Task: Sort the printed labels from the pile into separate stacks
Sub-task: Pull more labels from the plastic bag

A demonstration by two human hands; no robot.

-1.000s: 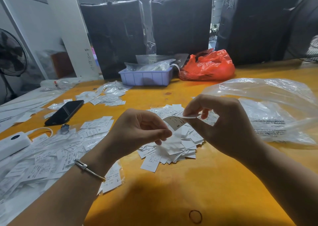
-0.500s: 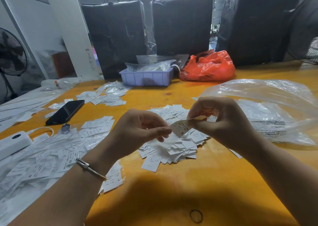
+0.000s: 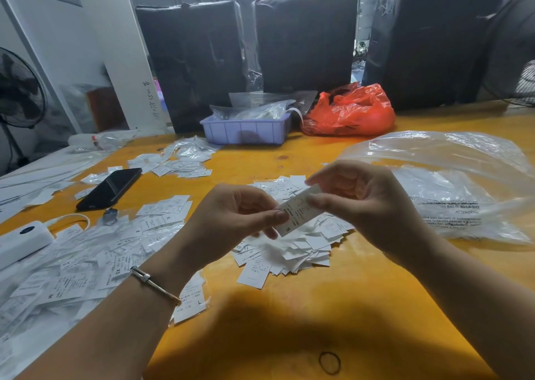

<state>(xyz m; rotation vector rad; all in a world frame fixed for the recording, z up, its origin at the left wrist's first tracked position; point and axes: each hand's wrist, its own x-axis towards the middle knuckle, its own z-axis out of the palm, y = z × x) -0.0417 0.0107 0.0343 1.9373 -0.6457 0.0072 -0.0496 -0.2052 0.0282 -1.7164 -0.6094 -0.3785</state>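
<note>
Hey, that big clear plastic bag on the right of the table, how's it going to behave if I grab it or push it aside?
The clear plastic bag looks thin and crumpled, so it will probably be floppy and collapse when gripped. It seems light, so a push would likely slide it across the smooth orange table. Its glossy film may be slippery.

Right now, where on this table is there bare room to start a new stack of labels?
Bare table lies near the rubber band, and between the label pile and the lilac tray. The left side is crowded with labels; a clear bag fills the right.
</note>
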